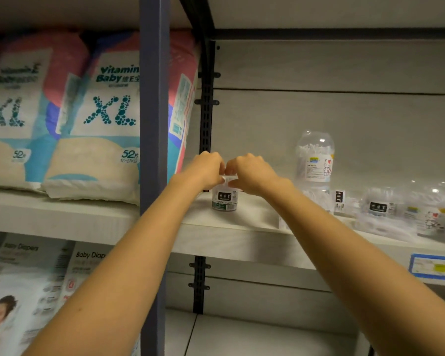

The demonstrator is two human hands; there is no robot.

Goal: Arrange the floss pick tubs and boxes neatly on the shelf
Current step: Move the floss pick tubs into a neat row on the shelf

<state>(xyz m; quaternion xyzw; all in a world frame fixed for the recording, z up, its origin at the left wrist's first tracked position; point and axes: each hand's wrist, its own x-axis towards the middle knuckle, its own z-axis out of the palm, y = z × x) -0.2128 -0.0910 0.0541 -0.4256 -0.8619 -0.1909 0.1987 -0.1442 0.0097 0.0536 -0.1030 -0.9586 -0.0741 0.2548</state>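
A small clear floss pick tub with a black and green label stands upright at the left end of the pale shelf. My left hand and my right hand meet over its top, fingers curled round the lid from both sides. Further right stands a tall clear tub with a cartoon label. Beside it several more clear tubs and packs lie in a loose cluster along the shelf. My right forearm hides part of that cluster.
A dark blue upright post divides this bay from the left one, where large XL diaper packs fill the shelf. More diaper packs sit below. A blue price tag hangs on the shelf edge at right.
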